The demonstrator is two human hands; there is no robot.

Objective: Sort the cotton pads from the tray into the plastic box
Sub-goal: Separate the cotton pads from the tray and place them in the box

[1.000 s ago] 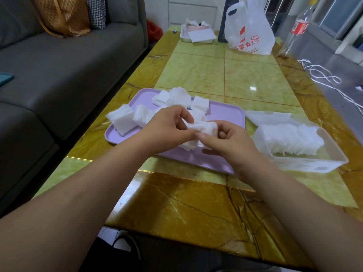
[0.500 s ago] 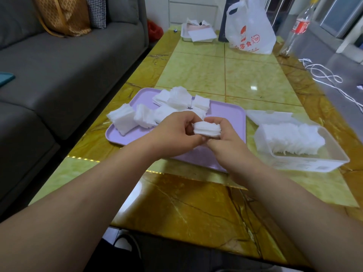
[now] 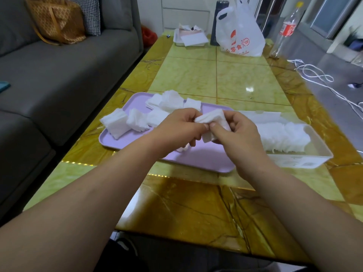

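Observation:
A small stack of white cotton pads (image 3: 213, 119) is pinched between both hands above the lilac tray (image 3: 125, 142). My left hand (image 3: 176, 130) grips its left end and my right hand (image 3: 238, 134) grips its right side, thumbs nearly touching. Several loose piles of cotton pads (image 3: 117, 123) lie on the tray's left and far part. The white plastic box (image 3: 322, 150) stands just right of the tray, with a row of cotton pads (image 3: 282, 134) packed upright inside it.
The box's lid (image 3: 261, 116) lies behind the box. At the table's far end stand a white plastic bag (image 3: 239, 34), a small white tray with papers (image 3: 191, 39) and a clear bottle (image 3: 284, 34). A grey sofa (image 3: 59, 75) runs along the left; white cable (image 3: 314, 75) lies right.
Both hands have lifted the stack of pads slightly and shifted it to the right, toward the box, with the stack turned more upright between the fingers.

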